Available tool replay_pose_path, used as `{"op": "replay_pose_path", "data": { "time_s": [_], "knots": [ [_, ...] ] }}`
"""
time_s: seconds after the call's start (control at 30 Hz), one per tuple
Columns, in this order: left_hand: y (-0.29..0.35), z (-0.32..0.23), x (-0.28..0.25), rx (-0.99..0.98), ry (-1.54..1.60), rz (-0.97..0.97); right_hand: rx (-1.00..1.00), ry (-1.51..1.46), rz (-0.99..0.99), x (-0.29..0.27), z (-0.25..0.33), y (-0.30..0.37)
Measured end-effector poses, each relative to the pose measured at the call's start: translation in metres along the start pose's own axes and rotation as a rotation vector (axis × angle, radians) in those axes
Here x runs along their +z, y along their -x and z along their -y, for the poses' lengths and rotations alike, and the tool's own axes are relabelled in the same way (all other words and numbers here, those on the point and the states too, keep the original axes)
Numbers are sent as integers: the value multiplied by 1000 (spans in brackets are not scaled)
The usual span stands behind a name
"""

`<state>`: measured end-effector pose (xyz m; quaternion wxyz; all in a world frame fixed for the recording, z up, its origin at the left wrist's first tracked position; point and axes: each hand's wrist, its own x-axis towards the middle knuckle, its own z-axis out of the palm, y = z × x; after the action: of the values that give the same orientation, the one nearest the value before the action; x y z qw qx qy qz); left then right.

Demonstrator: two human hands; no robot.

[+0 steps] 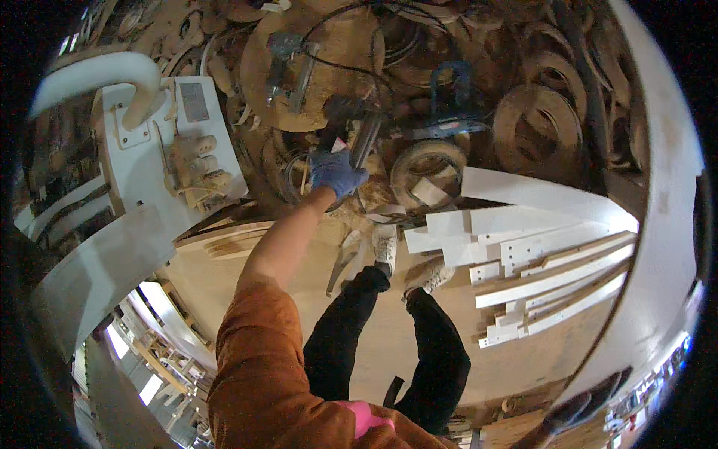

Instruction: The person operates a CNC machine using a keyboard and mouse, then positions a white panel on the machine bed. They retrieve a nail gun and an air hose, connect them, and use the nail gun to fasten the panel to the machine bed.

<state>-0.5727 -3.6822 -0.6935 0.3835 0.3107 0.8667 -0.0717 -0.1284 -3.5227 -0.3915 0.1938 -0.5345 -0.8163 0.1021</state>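
My left hand [336,172], in a blue glove, reaches down at the upper middle. It is up against a dark tool with a metal cylinder [365,141]; its thumb points right, but its other fingertips are lost against the dark tool, so its grip is unclear. A small white and pink piece [339,144] shows just beyond the fingers. Close by on the right is a blue and grey power tool [449,127]. My right hand [594,398], dim at the lower right, lies with fingers stretched out along the edge of a white curved surface [658,247].
Round wooden rings [537,127] and a wooden disc [299,52] carrying another tool [288,71] crowd the far side, with a black cable [336,22] over them. White boards [516,217] lie right of my feet. A white machine with a hose [172,142] stands left.
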Motion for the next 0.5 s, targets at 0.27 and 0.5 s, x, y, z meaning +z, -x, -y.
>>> {"op": "replay_pose_path", "data": {
  "time_s": [0.27,0.5],
  "knots": [
    [140,10,77,-62,885,100,-157,-57,60,-27,-45,-14],
    [367,-87,-8,186,1607,556,-11,-137,75,-55,-23,7]
  ]
}}
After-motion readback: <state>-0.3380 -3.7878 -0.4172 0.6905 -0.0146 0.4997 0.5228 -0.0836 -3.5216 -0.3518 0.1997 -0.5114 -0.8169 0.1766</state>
